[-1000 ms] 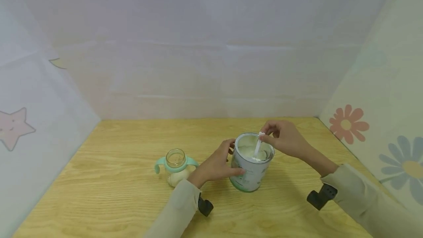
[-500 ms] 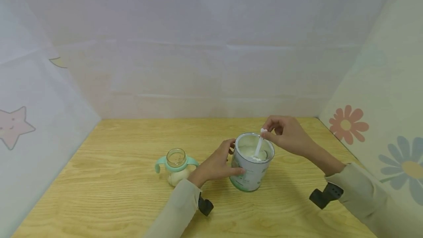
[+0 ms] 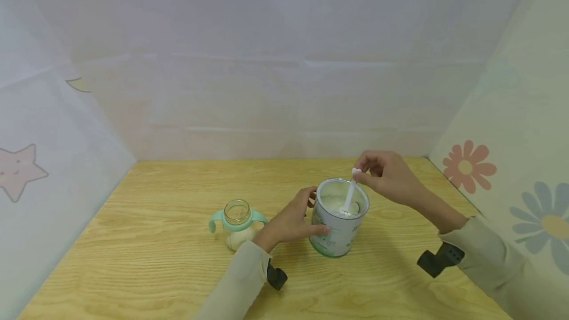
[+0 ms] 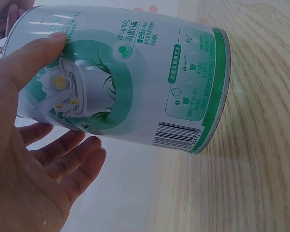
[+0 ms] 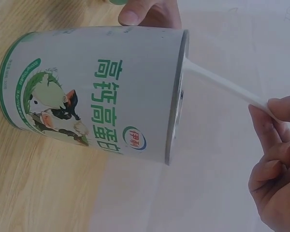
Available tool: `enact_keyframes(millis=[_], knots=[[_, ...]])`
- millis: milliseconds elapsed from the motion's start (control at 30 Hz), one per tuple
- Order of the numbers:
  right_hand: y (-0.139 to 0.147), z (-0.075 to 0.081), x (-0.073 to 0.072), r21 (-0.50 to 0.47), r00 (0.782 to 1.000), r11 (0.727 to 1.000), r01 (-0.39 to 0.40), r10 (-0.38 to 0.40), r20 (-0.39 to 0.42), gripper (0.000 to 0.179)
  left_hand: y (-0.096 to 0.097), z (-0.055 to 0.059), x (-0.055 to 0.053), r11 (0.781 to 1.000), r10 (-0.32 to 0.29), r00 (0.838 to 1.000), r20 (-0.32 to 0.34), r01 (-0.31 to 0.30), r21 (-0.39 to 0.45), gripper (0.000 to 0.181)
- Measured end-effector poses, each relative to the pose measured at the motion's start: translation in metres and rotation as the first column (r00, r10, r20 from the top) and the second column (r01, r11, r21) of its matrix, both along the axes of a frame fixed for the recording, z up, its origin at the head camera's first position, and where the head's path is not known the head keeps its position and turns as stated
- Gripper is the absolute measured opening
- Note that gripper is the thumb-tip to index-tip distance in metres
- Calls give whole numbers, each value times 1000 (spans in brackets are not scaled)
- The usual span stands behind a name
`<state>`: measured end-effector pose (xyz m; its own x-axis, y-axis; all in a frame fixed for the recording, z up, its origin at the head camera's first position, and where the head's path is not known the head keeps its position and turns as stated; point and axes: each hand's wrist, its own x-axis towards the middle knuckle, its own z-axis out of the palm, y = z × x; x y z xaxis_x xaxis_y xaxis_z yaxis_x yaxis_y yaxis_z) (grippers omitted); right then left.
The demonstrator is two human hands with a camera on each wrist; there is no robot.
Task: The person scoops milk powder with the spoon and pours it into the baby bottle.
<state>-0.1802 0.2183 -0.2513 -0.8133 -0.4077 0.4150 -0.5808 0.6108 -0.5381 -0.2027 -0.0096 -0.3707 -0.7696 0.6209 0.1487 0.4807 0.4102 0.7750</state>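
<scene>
An open milk powder can (image 3: 341, 236), white with green print, stands on the wooden table. My left hand (image 3: 289, 222) holds its left side, thumb on the front and fingers round the back. Pale powder (image 3: 331, 203) shows inside. My right hand (image 3: 393, 181) pinches the top of a white scoop handle (image 3: 350, 194) between thumb and fingers, above the can's right rim. The lower end of the scoop is inside the can, its bowl hidden in or against the powder. In the right wrist view the handle (image 5: 227, 86) slants out past the rim.
A baby bottle (image 3: 237, 215) with mint-green handles and an uncapped amber neck stands left of the can, partly behind my left wrist. Pale material lies inside it. Patterned cloth walls (image 3: 284, 107) enclose the table at the back and sides.
My right hand has moved up and slightly right, drawing the scoop handle a little higher out of the can. The left hand, can and bottle stay in place.
</scene>
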Motion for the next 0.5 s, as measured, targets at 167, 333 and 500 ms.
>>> enact_keyframes(millis=[167,333,500], knots=[[1,3,-2,2,1000,1000,5,-5,-30,4,-1,0,0,1000,2,1000,0,-2,-2,86],[0,7,-5,0,999,1000,18,-18,-36,5,-1,0,0,1000,-5,1000,-4,5,4,86],[1,10,-7,-6,999,1000,30,-30,-38,5,0,-1,-2,1000,-9,1000,-15,9,2,86]])
